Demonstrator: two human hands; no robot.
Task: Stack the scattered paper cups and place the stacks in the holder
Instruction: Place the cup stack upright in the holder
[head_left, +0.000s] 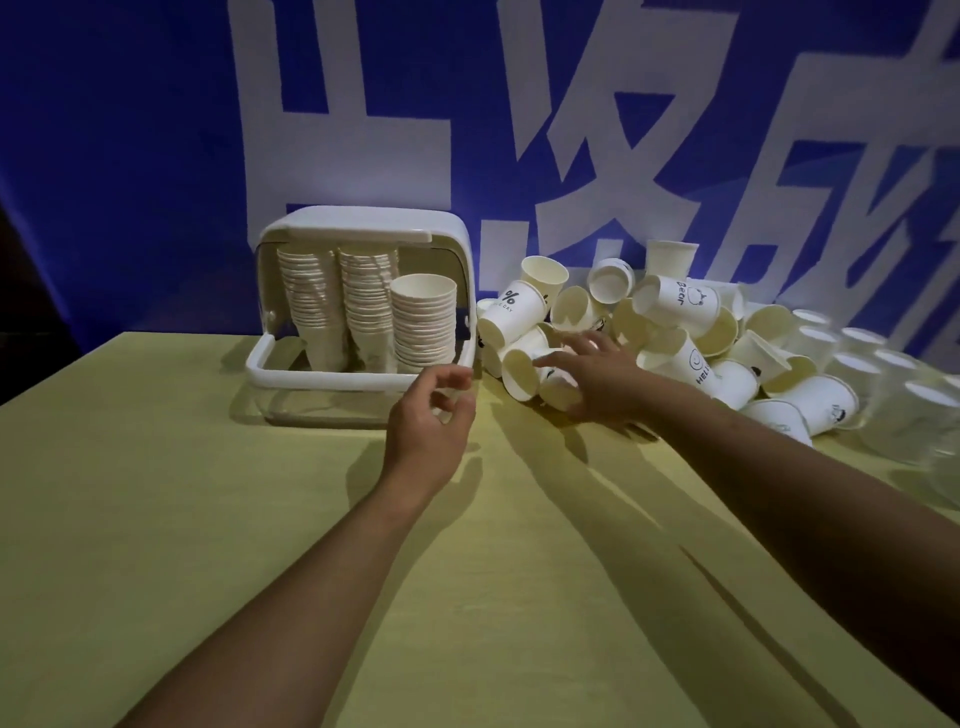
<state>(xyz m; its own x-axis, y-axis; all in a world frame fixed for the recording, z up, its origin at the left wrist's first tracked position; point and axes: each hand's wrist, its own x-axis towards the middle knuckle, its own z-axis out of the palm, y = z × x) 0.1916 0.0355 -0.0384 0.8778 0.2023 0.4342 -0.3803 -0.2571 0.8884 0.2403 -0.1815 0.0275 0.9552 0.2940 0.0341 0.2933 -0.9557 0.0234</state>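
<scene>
The right hand (597, 379) reaches into the near edge of the heap of loose paper cups (675, 332), fingers spread and fairly straight, lying over a cup on its side (558, 389); the fingertips touch it, but whether they have closed round it cannot be told (the palm hides the underside). Just left of that cup lies another with its open mouth (521, 375) turned toward the camera.

The left hand (434, 421) hovers above the table (208, 519) near the front right corner of the holder, fingers loosely curled, thumb and forefinger close together, with nothing between them.

The holder (363, 223) is a white box with its lid raised, standing at the back of the yellow table, just left of the heap. Inside it stand three stacks of cups: a tall stack on the left (311, 306), a tall one in the middle (366, 306), and a shorter one at the right front (423, 322), its top cup's mouth open upward.

The heap spreads rightward from the holder, cups lying at every angle, some printed (one reads "Bear" (683, 299)). At the far right stand clear plastic cups (893, 384), close together. Behind everything hangs a blue backdrop (130, 156) with large white characters.
</scene>
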